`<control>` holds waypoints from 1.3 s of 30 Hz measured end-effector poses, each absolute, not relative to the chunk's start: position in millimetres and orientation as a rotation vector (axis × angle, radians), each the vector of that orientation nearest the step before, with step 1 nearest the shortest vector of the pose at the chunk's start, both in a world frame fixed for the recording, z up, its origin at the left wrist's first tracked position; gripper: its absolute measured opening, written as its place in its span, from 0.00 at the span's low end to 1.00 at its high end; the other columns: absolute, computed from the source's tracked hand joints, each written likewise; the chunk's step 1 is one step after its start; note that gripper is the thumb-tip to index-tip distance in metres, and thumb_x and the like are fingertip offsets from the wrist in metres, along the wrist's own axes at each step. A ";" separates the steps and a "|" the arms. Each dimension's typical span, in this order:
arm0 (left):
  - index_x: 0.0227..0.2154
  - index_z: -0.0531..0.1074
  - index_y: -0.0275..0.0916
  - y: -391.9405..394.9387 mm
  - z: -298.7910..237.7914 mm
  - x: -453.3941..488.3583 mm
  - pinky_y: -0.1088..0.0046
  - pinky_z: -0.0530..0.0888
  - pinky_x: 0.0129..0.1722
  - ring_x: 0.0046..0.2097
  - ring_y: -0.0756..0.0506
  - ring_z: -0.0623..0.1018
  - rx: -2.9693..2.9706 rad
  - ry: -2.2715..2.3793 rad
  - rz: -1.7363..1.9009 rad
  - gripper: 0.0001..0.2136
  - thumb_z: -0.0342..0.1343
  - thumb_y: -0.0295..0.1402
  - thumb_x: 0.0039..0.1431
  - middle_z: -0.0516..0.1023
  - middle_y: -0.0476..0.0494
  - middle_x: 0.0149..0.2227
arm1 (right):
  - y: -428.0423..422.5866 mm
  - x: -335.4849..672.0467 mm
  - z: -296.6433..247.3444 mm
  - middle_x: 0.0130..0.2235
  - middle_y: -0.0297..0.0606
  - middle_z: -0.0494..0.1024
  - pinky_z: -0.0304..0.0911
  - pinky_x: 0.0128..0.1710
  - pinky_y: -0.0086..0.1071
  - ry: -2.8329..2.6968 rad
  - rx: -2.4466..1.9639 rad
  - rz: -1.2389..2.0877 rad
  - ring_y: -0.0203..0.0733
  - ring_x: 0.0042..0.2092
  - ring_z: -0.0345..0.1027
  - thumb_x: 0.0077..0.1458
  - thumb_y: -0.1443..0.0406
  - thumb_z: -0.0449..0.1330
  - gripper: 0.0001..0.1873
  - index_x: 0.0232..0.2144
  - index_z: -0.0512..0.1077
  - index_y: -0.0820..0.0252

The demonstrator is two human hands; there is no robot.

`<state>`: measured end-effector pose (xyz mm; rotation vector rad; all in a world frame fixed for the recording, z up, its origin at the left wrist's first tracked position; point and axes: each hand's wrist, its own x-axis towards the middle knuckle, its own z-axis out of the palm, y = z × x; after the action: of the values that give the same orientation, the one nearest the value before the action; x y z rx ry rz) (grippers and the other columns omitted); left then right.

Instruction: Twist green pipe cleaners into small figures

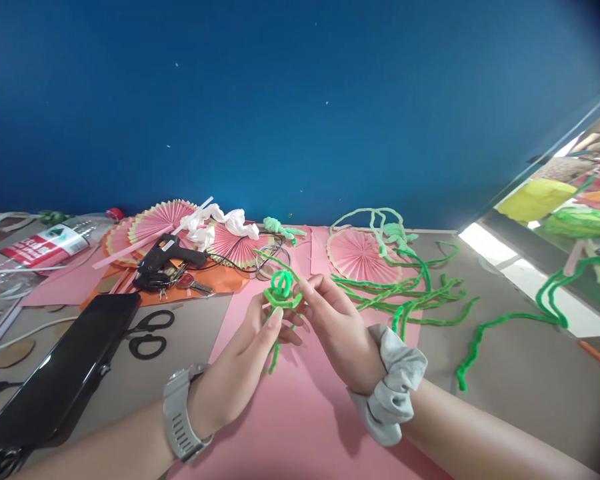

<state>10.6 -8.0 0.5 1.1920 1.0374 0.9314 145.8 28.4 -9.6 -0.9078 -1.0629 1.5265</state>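
My left hand point(250, 357) wears a watch and pinches a small green pipe-cleaner shape point(282, 293) between thumb and fingers. Its top is a bright green looped ball, with a lighter green strand bent around the base. A stem hangs beneath it, below my fingers. Close against its right side, my right hand point(330, 320), with a grey scrunchie at the wrist, has its thumb and forefinger closed on the light green strand. The end of that strand sticks out up and to the left. Both hands are above a pink sheet point(290, 427).
Loose green pipe cleaners point(420, 293) lie to the right. Pink paper fans point(363, 255) rest along the blue wall. Leftward are a glue gun point(167, 257), keys point(195, 285), scissors point(150, 333), a black phone point(63, 370) and a plastic bottle point(50, 247). Crumpled white paper point(220, 220) lies behind.
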 end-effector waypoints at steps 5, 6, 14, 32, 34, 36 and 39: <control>0.47 0.58 0.42 -10.0 -1.4 12.5 0.76 0.67 0.25 0.25 0.52 0.66 1.319 1.102 0.948 0.13 0.38 0.40 0.62 0.65 0.50 0.27 | 24.3 141.5 -9.1 0.23 0.27 0.65 0.59 0.24 0.28 -1.142 -0.836 1.551 0.31 0.23 0.60 0.56 0.59 0.53 0.11 0.25 0.60 0.58; 0.46 0.58 0.42 -9.9 -2.3 12.4 0.76 0.67 0.25 0.24 0.52 0.65 1.333 1.117 0.944 0.13 0.39 0.40 0.62 0.64 0.51 0.26 | 24.9 141.9 -9.3 0.24 0.28 0.65 0.60 0.28 0.29 -1.152 -0.851 1.502 0.31 0.26 0.61 0.55 0.60 0.54 0.11 0.25 0.60 0.58; 0.45 0.61 0.42 -3.5 -7.9 6.7 0.77 0.64 0.24 0.23 0.53 0.62 1.458 1.206 0.984 0.12 0.42 0.39 0.61 0.61 0.53 0.24 | 29.2 148.9 -5.9 0.25 0.28 0.63 0.58 0.35 0.28 -1.171 -0.909 1.387 0.31 0.30 0.59 0.55 0.61 0.54 0.10 0.25 0.61 0.58; 0.26 0.55 0.41 16.3 -23.9 0.3 0.79 0.62 0.20 0.19 0.55 0.58 1.302 1.193 1.062 0.12 0.38 0.40 0.62 0.57 0.56 0.21 | 26.6 146.9 -5.2 0.22 0.26 0.63 0.55 0.29 0.24 -1.215 -0.889 1.357 0.29 0.26 0.56 0.57 0.61 0.52 0.11 0.25 0.60 0.58; 0.25 0.55 0.40 16.4 -22.3 0.2 0.78 0.62 0.21 0.20 0.54 0.59 1.344 1.210 1.057 0.12 0.38 0.39 0.62 0.58 0.55 0.22 | 27.7 148.3 -3.8 0.22 0.27 0.63 0.54 0.29 0.25 -1.213 -0.869 1.351 0.29 0.26 0.56 0.57 0.61 0.52 0.11 0.24 0.60 0.58; 0.25 0.56 0.40 16.0 -21.7 0.5 0.79 0.61 0.21 0.22 0.54 0.59 1.365 1.223 1.035 0.11 0.39 0.38 0.62 0.57 0.55 0.22 | 28.7 150.4 -1.8 0.22 0.27 0.64 0.55 0.29 0.26 -1.214 -0.846 1.361 0.30 0.26 0.57 0.57 0.61 0.52 0.11 0.24 0.60 0.58; 0.27 0.58 0.40 15.2 -22.5 1.8 0.79 0.59 0.20 0.23 0.53 0.58 1.333 1.195 0.993 0.10 0.41 0.37 0.61 0.56 0.54 0.23 | 30.6 153.4 0.7 0.22 0.27 0.65 0.55 0.29 0.27 -1.196 -0.837 1.374 0.31 0.26 0.58 0.57 0.60 0.53 0.11 0.25 0.60 0.57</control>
<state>1.8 15.2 -22.5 1.3325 1.1953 0.9927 153.4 30.6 0.7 -0.8373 -1.1961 1.3742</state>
